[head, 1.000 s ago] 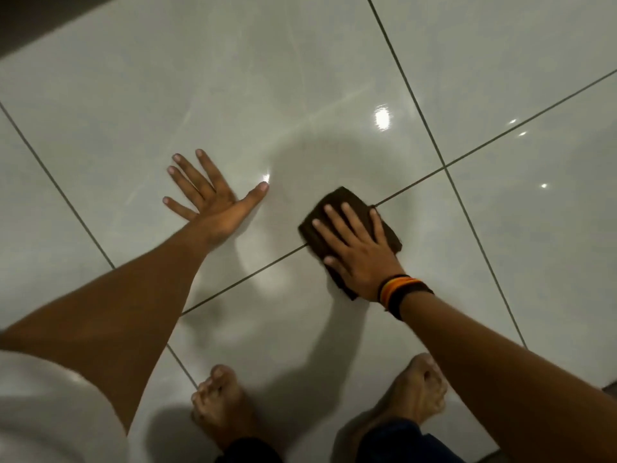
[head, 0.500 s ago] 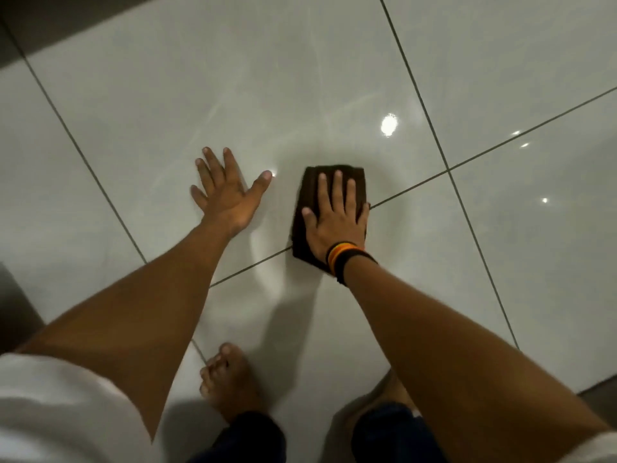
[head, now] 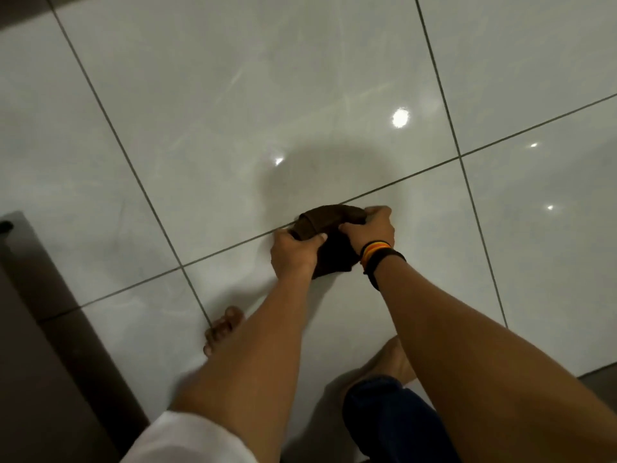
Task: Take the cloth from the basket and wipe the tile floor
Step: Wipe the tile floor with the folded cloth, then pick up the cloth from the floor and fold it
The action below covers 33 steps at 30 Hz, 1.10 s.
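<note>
A dark brown cloth (head: 329,219) is bunched up just above the glossy white tile floor (head: 233,95), near a grout line. My left hand (head: 293,252) grips its left side with the thumb over the fabric. My right hand (head: 369,228), with striped and black bands at the wrist, grips its right side. The lower part of the cloth hangs in shadow between my wrists. No basket is in view.
My bare feet (head: 223,332) stand on the tiles below my arms. A dark brown surface (head: 40,329) runs along the left edge. Another dark strip (head: 601,379) shows at the lower right. Ceiling lights reflect in the tiles.
My left hand left the floor and took hold of the cloth. Both hands have bunched the flat cloth up and pulled it nearer to my feet.
</note>
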Each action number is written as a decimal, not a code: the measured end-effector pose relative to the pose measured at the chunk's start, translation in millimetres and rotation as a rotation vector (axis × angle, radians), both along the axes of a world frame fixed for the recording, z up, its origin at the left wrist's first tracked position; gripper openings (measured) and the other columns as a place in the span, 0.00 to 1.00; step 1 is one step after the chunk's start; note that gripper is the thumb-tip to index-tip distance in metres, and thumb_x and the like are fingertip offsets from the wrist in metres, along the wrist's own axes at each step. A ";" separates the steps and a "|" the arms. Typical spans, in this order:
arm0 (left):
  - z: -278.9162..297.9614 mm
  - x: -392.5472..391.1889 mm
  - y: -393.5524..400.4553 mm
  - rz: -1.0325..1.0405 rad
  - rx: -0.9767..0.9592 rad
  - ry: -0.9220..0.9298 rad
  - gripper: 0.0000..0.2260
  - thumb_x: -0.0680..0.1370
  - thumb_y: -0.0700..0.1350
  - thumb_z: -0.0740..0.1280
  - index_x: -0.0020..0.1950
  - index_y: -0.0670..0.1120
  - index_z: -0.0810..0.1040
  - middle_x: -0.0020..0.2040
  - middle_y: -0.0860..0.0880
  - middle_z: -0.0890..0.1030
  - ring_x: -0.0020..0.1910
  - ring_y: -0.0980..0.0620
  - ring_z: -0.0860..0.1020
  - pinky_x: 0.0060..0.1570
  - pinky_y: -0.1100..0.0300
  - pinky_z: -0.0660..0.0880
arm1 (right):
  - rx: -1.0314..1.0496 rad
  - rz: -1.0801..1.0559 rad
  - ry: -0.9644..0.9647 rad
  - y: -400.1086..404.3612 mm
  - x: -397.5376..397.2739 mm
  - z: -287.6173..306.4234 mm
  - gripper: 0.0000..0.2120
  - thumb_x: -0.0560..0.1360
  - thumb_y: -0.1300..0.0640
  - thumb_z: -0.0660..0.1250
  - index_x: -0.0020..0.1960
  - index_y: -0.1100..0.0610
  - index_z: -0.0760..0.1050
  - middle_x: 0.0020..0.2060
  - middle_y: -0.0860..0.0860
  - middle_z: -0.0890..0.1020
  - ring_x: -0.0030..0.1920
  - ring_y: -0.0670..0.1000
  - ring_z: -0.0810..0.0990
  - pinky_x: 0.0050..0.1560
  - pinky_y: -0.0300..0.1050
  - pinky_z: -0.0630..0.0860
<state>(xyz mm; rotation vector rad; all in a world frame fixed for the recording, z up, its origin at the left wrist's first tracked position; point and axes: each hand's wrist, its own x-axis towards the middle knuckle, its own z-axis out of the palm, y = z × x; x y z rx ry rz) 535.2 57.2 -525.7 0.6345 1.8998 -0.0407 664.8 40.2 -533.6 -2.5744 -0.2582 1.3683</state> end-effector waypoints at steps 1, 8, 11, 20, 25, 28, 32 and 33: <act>0.3 -2.8 0.4 -0.003 -0.013 -0.010 0.24 0.71 0.49 0.81 0.62 0.43 0.80 0.58 0.44 0.85 0.55 0.43 0.84 0.58 0.52 0.82 | -0.014 -0.046 0.074 -4.0 -2.5 -0.3 0.23 0.69 0.57 0.76 0.61 0.59 0.75 0.52 0.57 0.83 0.50 0.59 0.83 0.53 0.52 0.82; 92.1 -53.4 3.9 0.149 -0.009 -0.248 0.14 0.73 0.44 0.79 0.57 0.49 0.84 0.53 0.46 0.88 0.53 0.46 0.86 0.46 0.55 0.86 | 0.149 -0.305 0.428 -31.4 -14.2 96.5 0.11 0.70 0.61 0.74 0.52 0.56 0.85 0.42 0.53 0.89 0.41 0.51 0.87 0.35 0.44 0.83; 168.6 -69.0 20.0 0.157 0.028 -0.310 0.16 0.72 0.44 0.80 0.59 0.48 0.83 0.52 0.47 0.88 0.51 0.49 0.87 0.38 0.63 0.84 | 0.181 -0.246 0.469 -20.9 -18.5 169.7 0.11 0.71 0.59 0.74 0.53 0.56 0.84 0.46 0.55 0.89 0.47 0.56 0.87 0.43 0.47 0.84; 391.2 -123.4 28.1 0.294 0.214 -0.238 0.16 0.73 0.47 0.78 0.59 0.47 0.81 0.56 0.43 0.87 0.54 0.44 0.86 0.54 0.47 0.85 | 0.256 -0.138 0.597 18.0 -76.9 407.9 0.21 0.73 0.59 0.72 0.66 0.54 0.77 0.56 0.58 0.85 0.56 0.61 0.84 0.58 0.63 0.82; 470.4 -191.0 12.8 0.355 0.386 -0.049 0.13 0.73 0.49 0.78 0.54 0.47 0.81 0.52 0.45 0.87 0.51 0.43 0.86 0.57 0.43 0.84 | 0.247 0.078 0.635 29.2 -152.4 500.9 0.16 0.74 0.64 0.67 0.57 0.49 0.77 0.55 0.58 0.85 0.53 0.61 0.84 0.56 0.66 0.82; 485.3 -250.8 15.6 0.407 0.479 0.047 0.11 0.73 0.46 0.78 0.50 0.48 0.79 0.50 0.45 0.87 0.48 0.45 0.85 0.52 0.49 0.84 | 0.300 0.313 0.583 52.0 -216.2 512.7 0.17 0.76 0.65 0.66 0.63 0.54 0.74 0.55 0.58 0.84 0.50 0.56 0.83 0.57 0.57 0.83; 486.5 -347.2 -3.4 0.446 0.550 0.243 0.10 0.75 0.48 0.78 0.51 0.50 0.79 0.47 0.50 0.82 0.46 0.49 0.80 0.46 0.60 0.74 | 0.327 0.508 0.616 57.2 -324.7 503.3 0.18 0.78 0.65 0.66 0.67 0.56 0.73 0.58 0.59 0.83 0.56 0.58 0.83 0.61 0.56 0.81; 485.1 -370.9 -12.3 0.459 0.553 0.295 0.10 0.75 0.48 0.77 0.52 0.49 0.80 0.48 0.48 0.83 0.46 0.48 0.80 0.46 0.59 0.74 | 0.320 0.539 0.635 54.0 -352.1 500.0 0.19 0.78 0.64 0.66 0.68 0.56 0.73 0.59 0.60 0.83 0.57 0.59 0.83 0.63 0.57 0.80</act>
